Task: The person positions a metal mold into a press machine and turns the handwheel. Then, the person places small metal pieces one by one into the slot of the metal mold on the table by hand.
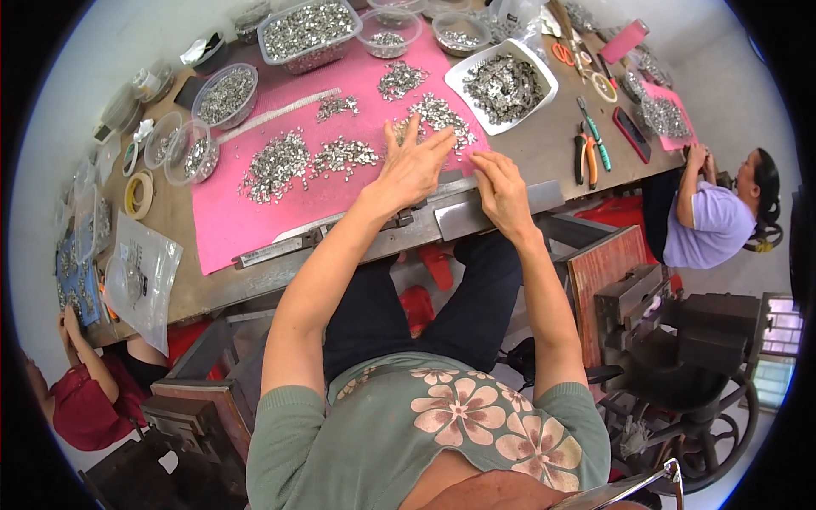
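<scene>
My left hand (412, 166) is spread with its fingertips over a pile of small shiny metal pieces (444, 112) on the pink mat (229, 225). My right hand (504, 191) is beside it at the table's front edge, its fingers bent and drawn together near a flat metal plate (463, 221); whatever is between them is too small to make out. Below both wrists runs a long metal rail (280, 248) along the edge. More metal pieces lie left of my left hand in a large heap (276, 166) and a smaller one (344, 155).
Clear tubs (310, 64) and a white tray (544, 89) of metal pieces stand at the back. To the right lie orange-handled pliers (586, 157), green-handled pliers (595, 134) and a phone (631, 136). A plastic bag (144, 263) lies left. People sit at both ends.
</scene>
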### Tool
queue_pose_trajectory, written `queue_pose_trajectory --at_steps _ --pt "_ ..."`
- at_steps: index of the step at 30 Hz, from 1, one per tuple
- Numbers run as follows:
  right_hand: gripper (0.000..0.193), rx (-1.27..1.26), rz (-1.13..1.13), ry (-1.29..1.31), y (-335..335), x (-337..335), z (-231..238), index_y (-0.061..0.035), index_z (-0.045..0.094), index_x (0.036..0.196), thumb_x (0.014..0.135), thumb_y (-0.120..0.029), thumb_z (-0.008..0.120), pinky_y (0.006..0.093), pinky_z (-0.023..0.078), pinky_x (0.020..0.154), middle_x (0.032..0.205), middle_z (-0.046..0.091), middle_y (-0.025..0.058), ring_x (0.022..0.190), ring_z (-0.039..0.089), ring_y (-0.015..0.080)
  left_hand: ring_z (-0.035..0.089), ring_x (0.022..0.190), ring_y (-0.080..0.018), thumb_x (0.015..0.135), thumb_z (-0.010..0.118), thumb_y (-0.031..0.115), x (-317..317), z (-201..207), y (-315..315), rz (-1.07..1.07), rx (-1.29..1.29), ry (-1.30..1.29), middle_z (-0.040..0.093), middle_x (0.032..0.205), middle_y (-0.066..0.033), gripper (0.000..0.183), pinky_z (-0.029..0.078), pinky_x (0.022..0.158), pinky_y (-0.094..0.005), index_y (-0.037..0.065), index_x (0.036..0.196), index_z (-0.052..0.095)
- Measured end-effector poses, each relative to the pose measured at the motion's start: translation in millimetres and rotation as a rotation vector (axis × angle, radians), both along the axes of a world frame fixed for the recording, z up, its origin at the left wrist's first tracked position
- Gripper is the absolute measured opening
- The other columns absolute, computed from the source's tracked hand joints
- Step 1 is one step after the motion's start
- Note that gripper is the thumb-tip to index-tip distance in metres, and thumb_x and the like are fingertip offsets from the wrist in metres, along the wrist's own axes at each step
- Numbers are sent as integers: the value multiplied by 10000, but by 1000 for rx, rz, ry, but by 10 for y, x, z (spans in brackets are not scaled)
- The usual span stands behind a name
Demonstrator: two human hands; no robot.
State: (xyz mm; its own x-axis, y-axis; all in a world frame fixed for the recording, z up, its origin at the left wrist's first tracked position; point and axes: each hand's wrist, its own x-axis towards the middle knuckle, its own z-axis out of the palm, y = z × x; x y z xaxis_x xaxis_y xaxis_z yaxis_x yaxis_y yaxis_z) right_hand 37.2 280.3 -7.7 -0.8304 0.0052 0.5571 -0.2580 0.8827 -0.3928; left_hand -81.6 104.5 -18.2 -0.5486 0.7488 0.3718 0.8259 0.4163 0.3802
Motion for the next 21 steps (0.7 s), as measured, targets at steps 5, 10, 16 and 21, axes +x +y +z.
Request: queue_pose_trajectory --at_steps 5,10,16,21 --pt "146 -91 -73 61 -17 -101 -47 -26 709 1022 881 -8 673 427 476 842 945 643 110 910 599 313 386 1404 -475 938 607 119 54 3 -129 -69 -55 39 567 1465 -9 389 168 1110 -773 121 1325 644" --pt "86 -41 -139 34 -78 -218 -68 -58 704 942 857 -62 722 421 454 786 885 618 93 879 586 305 580 1050 -263 900 708 191 -36 125 -149 126 197 -95 696 1023 -27 159 330 1005 -553 146 1049 737" --pt "89 -5 -254 33 -170 -273 -147 -75 694 894 832 -98 754 429 449 788 881 624 90 879 589 307 567 957 -240 857 745 213 -91 71 35 62 183 -9 636 897 -11 106 336 940 -493 148 936 716" --pt "82 -71 -259 18 -147 -276 -178 -72 696 883 827 -94 752 433 450 780 883 634 97 882 600 313 569 978 -249 854 742 207 -73 93 148 9 112 23 634 904 -25 101 331 948 -499 154 937 721"
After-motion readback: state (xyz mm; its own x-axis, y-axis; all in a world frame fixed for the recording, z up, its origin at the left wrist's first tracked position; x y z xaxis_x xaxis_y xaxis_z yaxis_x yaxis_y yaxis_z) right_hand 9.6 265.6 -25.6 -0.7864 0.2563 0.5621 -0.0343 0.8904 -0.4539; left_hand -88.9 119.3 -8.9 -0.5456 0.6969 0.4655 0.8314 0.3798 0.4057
